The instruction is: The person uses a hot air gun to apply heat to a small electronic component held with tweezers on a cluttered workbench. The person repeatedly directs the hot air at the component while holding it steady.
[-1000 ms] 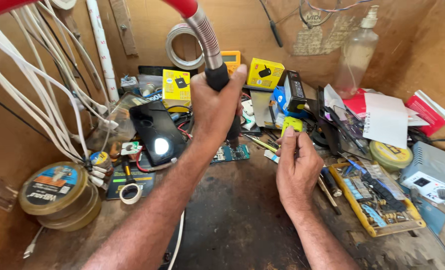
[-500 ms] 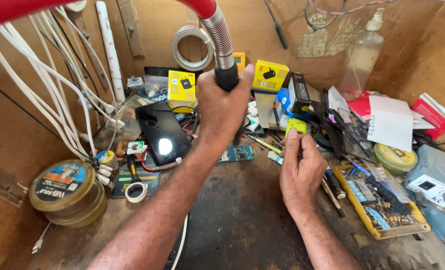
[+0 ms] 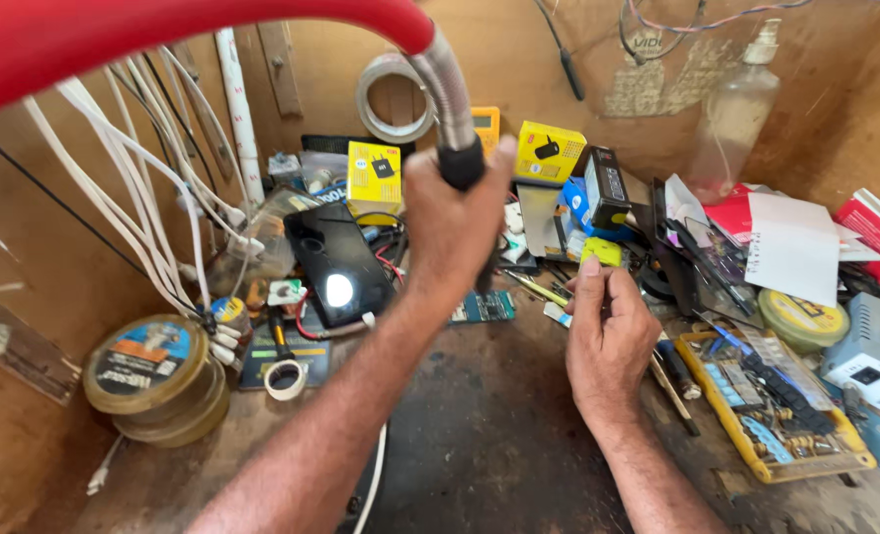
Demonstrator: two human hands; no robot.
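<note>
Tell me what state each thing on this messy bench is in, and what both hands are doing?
Left hand: raised, gripping the hose.
Hose: arched overhead, red with a metal neck.
Right hand: pinching a small yellow-green part.
Small yellow-green part: held off the bench.
Phone: face up, glare on the screen.
Tape roll: on the back wall.
Yellow tray: full of small parts.

Warm, bright daylight — glare spot on phone screen (image 3: 339,290); red hose (image 3: 163,40) blurred near lens.
</note>
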